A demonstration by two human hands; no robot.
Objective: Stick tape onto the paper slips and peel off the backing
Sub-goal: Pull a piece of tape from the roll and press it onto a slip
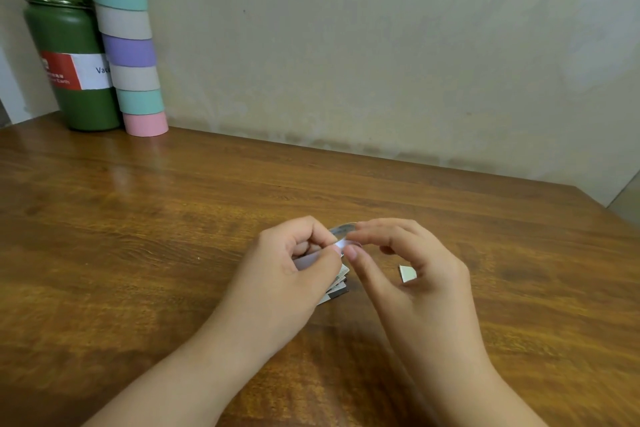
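Left hand (294, 265): mine, at 9 o'clock of the work; fingers curled, thumb and forefinger pinching a pale strip that I take to be the backing or a slip. Which it is, I cannot tell.
Right hand (408, 270): mine, at 3 o'clock of the work; thumb and forefinger pinching the far side of the tape roll, the other fingers loosely curled and holding nothing.
Tape roll (343, 231): small clear ring, held between both hands just above the table, at 12 o'clock of my knuckles.
Paper slips (337, 282): a fanned stack lying on the table under my left hand, at 6 o'clock of the roll, mostly hidden.
Loose piece (407, 273): small pale scrap on the table, showing under my right fingers at 4 o'clock of the roll.
Table (173, 218): brown wood-grain top.
Far corner, 10 o'clock: green flask (74, 62) and a striped pastel tube (126, 42), standing side by side against the wall.
Risk, tape: the freed end may fold and stick to itself or to my fingertips if I pull it slack.
Risk, backing: it may tear short if I peel at a steep angle.
Risk, stack: my left hand could drag and scatter the slips.
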